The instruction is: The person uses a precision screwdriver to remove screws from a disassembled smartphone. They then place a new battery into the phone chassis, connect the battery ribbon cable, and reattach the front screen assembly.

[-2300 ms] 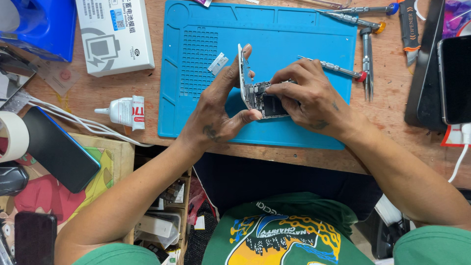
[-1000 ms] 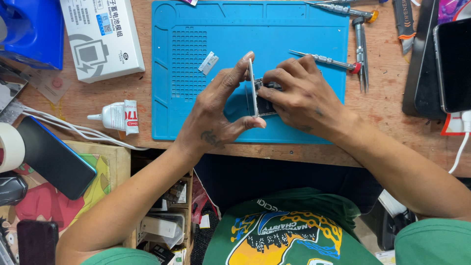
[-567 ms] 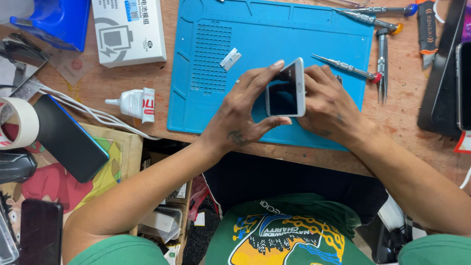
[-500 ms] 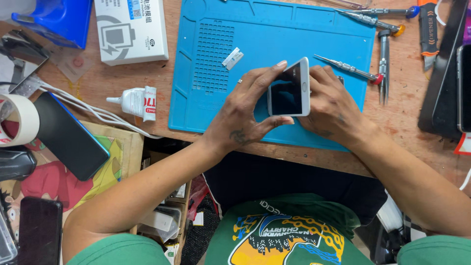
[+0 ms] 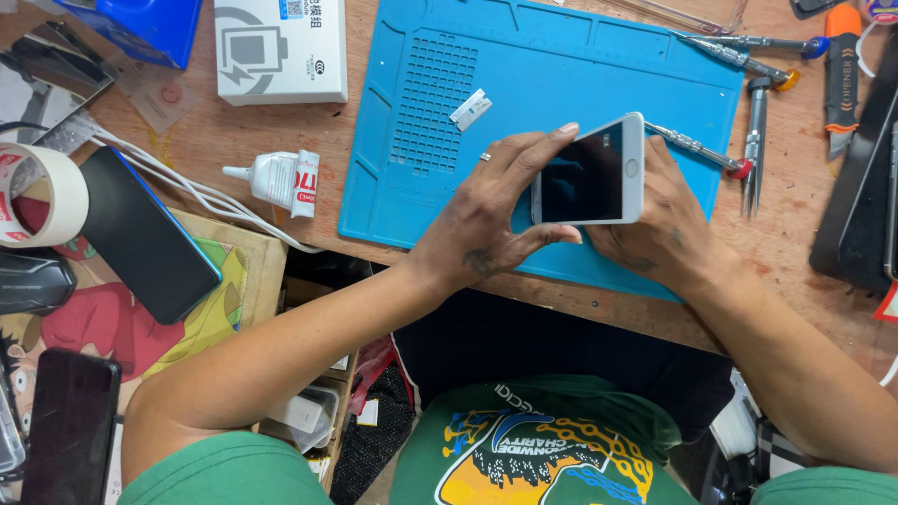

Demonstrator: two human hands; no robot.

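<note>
A white smartphone (image 5: pixel 591 172) with a dark screen faces up toward me above the blue silicone work mat (image 5: pixel 430 93). My left hand (image 5: pixel 486 213) grips its left edge, thumb below and fingers over the top. My right hand (image 5: pixel 659 229) cups the phone from behind and beneath on the right side, near the round button end.
On the mat lie a small white part (image 5: pixel 470 108) and a red-tipped screwdriver (image 5: pixel 697 150). More screwdrivers and tweezers (image 5: pixel 756 140) lie at the right. A glue tube (image 5: pixel 271 178), white box (image 5: pixel 281 49), tape roll (image 5: pixel 42 196), dark phones (image 5: pixel 145 234) and cables sit at the left.
The phone was held on edge with its open inside showing; it has turned screen-up and closed flat between both hands. The view has shifted slightly.
</note>
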